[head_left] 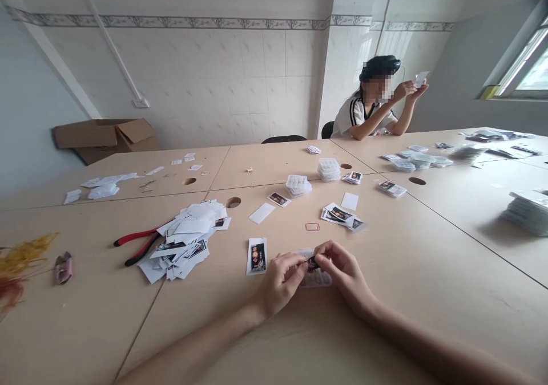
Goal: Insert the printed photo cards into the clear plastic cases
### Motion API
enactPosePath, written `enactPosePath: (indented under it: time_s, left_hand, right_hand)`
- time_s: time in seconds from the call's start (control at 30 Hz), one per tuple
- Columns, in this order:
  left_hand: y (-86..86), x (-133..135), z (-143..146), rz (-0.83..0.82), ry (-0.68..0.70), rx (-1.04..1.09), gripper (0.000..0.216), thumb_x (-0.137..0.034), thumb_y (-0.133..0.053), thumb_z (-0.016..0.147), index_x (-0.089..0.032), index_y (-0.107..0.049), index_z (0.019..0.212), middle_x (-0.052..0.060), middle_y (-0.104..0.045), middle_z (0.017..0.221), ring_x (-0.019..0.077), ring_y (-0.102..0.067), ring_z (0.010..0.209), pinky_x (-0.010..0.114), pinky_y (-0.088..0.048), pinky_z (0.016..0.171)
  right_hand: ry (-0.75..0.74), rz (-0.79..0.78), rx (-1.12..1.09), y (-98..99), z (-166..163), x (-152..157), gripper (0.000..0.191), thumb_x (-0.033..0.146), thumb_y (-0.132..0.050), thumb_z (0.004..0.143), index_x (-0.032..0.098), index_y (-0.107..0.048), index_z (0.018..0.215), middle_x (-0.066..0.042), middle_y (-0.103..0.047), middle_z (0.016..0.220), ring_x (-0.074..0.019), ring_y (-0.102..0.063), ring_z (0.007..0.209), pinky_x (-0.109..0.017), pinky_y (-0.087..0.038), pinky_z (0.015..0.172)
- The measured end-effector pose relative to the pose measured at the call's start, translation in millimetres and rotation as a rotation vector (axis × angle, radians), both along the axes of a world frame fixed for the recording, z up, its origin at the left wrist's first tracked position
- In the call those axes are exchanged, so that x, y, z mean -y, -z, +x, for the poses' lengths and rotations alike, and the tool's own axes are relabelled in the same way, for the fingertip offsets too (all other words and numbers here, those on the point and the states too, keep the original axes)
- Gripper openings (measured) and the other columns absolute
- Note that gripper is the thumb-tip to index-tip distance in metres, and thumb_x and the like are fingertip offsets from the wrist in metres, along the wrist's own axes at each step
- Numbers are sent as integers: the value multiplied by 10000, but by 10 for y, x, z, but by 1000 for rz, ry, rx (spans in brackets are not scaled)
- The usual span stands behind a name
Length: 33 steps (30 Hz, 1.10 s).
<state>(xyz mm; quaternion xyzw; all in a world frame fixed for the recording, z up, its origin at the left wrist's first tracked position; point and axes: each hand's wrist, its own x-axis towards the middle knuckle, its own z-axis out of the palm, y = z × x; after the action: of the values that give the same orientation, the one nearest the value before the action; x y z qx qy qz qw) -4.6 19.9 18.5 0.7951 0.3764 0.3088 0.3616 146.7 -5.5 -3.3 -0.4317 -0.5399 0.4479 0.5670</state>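
Note:
My left hand [278, 282] and my right hand [345, 271] meet low in the middle of the view. Their fingertips pinch a small dark printed card [314, 263] from both sides. Just below it lies a clear plastic packet [317, 278], partly hidden by my fingers. A printed card on white backing [257, 257] rests on the table just left of my left hand. A small red-outlined square [312, 226] lies above my hands, with a loose pile of white paper pieces [182, 242] further left.
Red-and-black-handled pliers [139, 245] lie beside the paper pile. Stacks of clear packets [329, 169] and printed cards [340, 214] stand across the joined tables. A seated person [368, 105] at the far side holds up a white card [422, 78]. Yellow fibres [23, 254] lie at the left.

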Motion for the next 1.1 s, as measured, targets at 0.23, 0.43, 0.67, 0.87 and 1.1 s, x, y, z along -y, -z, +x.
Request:
enactPosePath:
  time_s: [0.23,0.43,0.67,0.87,1.1]
  left_hand:
    - [32,17,-1,101,18,-30,189,-213,-518,711,-194,-597,882,51,-600,915,186,-509,900,327,-370,855]
    - [120,-2,-7,50,-85,9,595,-246,-608,628,-204,-403,1185,87,-491,1145,225,-428,1078,372,-337,917]
    - [267,-33,-6,40,-119,-29,754,-204,-665,554,-221,-326,1227,93,-507,1133,256,-413,1089,419,-307,928]
    - [190,-14,-17,-81,-88,109,682,-138,-659,545,-224,-348,1146,78,-463,1112,209,-467,1013,327,-392,854]
    - [150,-19,-13,-285,71,187,513,-150,-645,587,-218,-380,1021,38,-525,950,153,-542,810,241,-447,666]
  right_hand:
    - [71,64,46,82,-4,-7,193,335,-583,703,183,-466,714,-11,-488,710,-128,-465,654,-242,-396,583]
    - [132,47,-31,58,12,-19,206,320,-588,700,179,-441,679,1,-464,689,-119,-450,637,-242,-382,581]
    - [173,-112,-207,122,64,-116,260,328,-622,657,193,-400,671,51,-390,596,-87,-390,536,-200,-339,488]
    - [156,-124,-214,143,77,-116,271,327,-632,644,188,-401,675,48,-390,600,-87,-395,534,-199,-347,480]
    - [165,-50,-101,43,43,-62,240,328,-576,703,185,-388,660,39,-398,613,-86,-384,552,-197,-337,495]
